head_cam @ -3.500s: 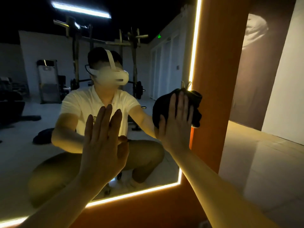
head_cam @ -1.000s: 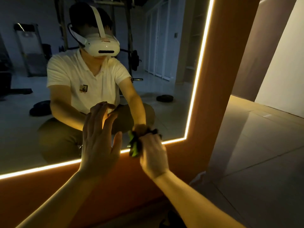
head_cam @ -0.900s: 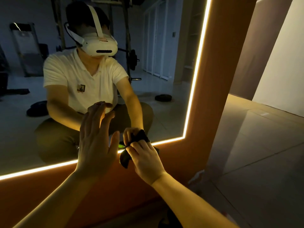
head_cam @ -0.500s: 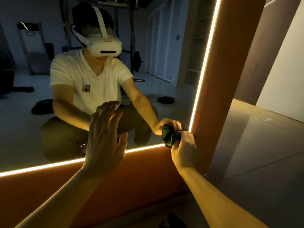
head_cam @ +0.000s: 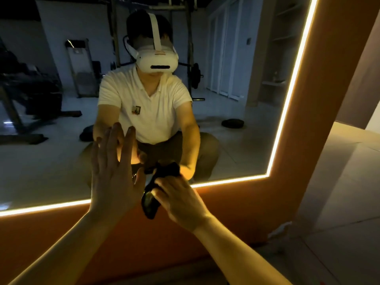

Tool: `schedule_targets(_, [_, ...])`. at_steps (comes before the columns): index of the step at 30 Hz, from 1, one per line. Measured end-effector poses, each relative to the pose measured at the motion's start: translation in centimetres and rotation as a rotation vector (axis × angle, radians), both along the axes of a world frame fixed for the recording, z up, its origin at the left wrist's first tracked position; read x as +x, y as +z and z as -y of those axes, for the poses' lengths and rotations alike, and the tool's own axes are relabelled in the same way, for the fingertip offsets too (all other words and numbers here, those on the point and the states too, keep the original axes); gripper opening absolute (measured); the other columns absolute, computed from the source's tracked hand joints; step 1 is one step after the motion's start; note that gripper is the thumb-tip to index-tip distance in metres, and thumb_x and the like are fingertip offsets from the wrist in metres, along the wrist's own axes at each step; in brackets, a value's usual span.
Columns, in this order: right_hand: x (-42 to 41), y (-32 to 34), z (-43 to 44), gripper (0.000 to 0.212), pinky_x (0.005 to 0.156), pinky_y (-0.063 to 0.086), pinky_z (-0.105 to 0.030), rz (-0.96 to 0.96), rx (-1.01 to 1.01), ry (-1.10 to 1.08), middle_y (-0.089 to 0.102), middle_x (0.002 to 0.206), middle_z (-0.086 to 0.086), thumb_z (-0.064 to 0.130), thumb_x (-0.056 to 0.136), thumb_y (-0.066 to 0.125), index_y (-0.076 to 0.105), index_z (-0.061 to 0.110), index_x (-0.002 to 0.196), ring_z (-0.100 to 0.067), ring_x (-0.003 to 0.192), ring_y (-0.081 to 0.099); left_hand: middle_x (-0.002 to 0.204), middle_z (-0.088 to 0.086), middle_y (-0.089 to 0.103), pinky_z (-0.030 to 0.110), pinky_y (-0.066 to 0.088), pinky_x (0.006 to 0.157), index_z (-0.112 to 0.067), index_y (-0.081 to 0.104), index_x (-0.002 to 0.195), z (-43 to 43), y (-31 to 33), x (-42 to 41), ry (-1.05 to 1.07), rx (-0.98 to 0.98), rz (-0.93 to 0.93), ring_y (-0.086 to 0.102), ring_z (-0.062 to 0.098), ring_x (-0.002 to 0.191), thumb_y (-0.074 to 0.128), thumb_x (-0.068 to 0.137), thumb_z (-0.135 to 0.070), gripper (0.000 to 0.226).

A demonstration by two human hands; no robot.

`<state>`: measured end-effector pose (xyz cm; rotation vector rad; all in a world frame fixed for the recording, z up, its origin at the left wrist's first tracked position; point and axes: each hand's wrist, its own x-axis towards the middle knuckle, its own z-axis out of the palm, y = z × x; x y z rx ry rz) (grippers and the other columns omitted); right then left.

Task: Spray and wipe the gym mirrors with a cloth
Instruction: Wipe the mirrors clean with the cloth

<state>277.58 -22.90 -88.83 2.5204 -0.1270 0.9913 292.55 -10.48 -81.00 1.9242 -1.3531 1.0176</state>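
Note:
A large wall mirror [head_cam: 236, 145] with a glowing light strip along its bottom and right edges fills the view. My left hand [head_cam: 113, 177] lies flat against the glass with straight, spread fingers, low in the middle. My right hand [head_cam: 181, 200] holds a dark cloth [head_cam: 151, 202] bunched against the mirror's bottom edge, just right of my left hand. The cloth hangs partly over the light strip. No spray bottle is in view.
An orange frame [head_cam: 320, 103] borders the mirror below and on the right. A pale tiled floor [head_cam: 339, 233] runs to the right. The mirror reflects a person crouching, gym racks and a round dark object on the floor.
My right hand has swept the cloth left along the bottom edge, from the mirror's lower right corner to beside my left hand. My left hand has stayed flat on the glass.

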Motion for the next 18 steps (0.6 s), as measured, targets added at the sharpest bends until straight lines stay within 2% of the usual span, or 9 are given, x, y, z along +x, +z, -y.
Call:
schedule_targets(2, [-1.6,1.2,1.8,0.030,0.096,0.053,-0.046,0.176,0.102,-0.039,0.054,0.127,-0.008,0.012,0.087,0.064,0.068,0.014,0.117,-0.027,0.117,0.051,0.173,0.021,0.006,0.054,0.003,0.130,-0.011,0.016,0.167,-0.1,-0.1,0.2,-0.009,-0.012,0.032,0.008,0.041,0.160,0.055,0.089,-0.040,0.092])
schedule_targets(4, [-3.3,3.9,3.9,0.031,0.094,0.051,-0.046,0.455,0.183,-0.157,0.052,0.128,-0.010,0.011,0.087,0.070,0.066,0.013,0.118,-0.030,0.115,0.053,0.173,0.023,0.009,0.050,0.003,0.130,-0.007,0.024,0.165,-0.4,-0.2,0.4,-0.029,-0.049,0.077,0.010,0.042,0.160,0.060,0.090,-0.035,0.088])
schedule_targets(7, [-5.2,8.6,6.5,0.039,0.107,0.046,-0.050,0.870,0.338,-0.355,0.052,0.140,-0.019,0.018,0.099,0.059,0.057,0.007,0.136,-0.037,0.129,0.051,0.173,0.022,0.009,0.049,0.002,0.130,-0.005,0.028,0.164,-0.8,0.0,0.5,-0.053,-0.082,0.092,0.011,0.042,0.160,0.064,0.091,-0.033,0.086])
schedule_targets(9, [-4.4,9.6,6.1,0.048,0.118,0.039,-0.049,0.968,0.442,-0.362,0.048,0.151,-0.018,0.020,0.102,0.054,0.049,0.003,0.147,-0.035,0.142,0.044,0.174,0.021,0.006,0.049,0.002,0.130,-0.006,0.028,0.164,-0.6,0.5,0.4,-0.052,-0.094,0.078,0.009,0.040,0.161,0.064,0.090,-0.033,0.086])
schedule_targets(11, [-2.0,8.4,3.8,0.052,0.125,0.030,-0.040,0.840,0.387,-0.246,0.046,0.155,-0.014,0.015,0.101,0.058,0.047,0.003,0.150,-0.029,0.149,0.037,0.174,0.021,0.006,0.050,0.003,0.130,-0.006,0.029,0.163,-0.3,0.9,0.2,-0.055,-0.088,0.084,0.008,0.039,0.161,0.064,0.091,-0.034,0.085])
schedule_targets(12, [-0.7,7.2,2.4,0.052,0.126,0.026,-0.037,0.683,0.307,-0.158,0.045,0.157,-0.012,0.009,0.100,0.061,0.048,0.006,0.150,-0.025,0.151,0.034,0.173,0.021,0.007,0.051,0.004,0.130,-0.006,0.029,0.163,-0.1,1.0,0.0,-0.054,-0.084,0.093,0.008,0.039,0.161,0.063,0.092,-0.036,0.084])
schedule_targets(14, [1.0,5.5,0.6,0.054,0.127,0.022,-0.040,0.312,0.118,-0.018,0.037,0.163,-0.007,0.006,0.101,0.057,0.047,0.015,0.153,-0.023,0.156,0.023,0.173,0.022,0.011,0.053,0.007,0.130,-0.005,0.031,0.162,0.3,1.1,-0.3,-0.050,-0.080,0.110,0.009,0.039,0.161,0.056,0.097,-0.043,0.080])
schedule_targets(15, [1.1,5.3,0.7,0.055,0.128,0.021,-0.043,0.219,0.057,0.013,0.033,0.166,-0.005,0.008,0.102,0.054,0.045,0.018,0.155,-0.023,0.158,0.020,0.173,0.023,0.012,0.055,0.009,0.129,-0.005,0.031,0.162,0.4,1.1,-0.4,-0.050,-0.084,0.112,0.010,0.040,0.161,0.052,0.099,-0.046,0.078])
schedule_targets(18, [-0.8,6.3,2.8,0.064,0.128,0.019,-0.044,0.327,0.091,-0.054,0.031,0.166,-0.005,0.008,0.097,0.064,0.040,0.017,0.156,-0.023,0.157,0.022,0.173,0.022,0.011,0.054,0.010,0.130,-0.006,0.031,0.163,0.6,1.6,-0.5,-0.065,-0.111,0.092,0.012,0.040,0.160,0.057,0.097,-0.042,0.079])
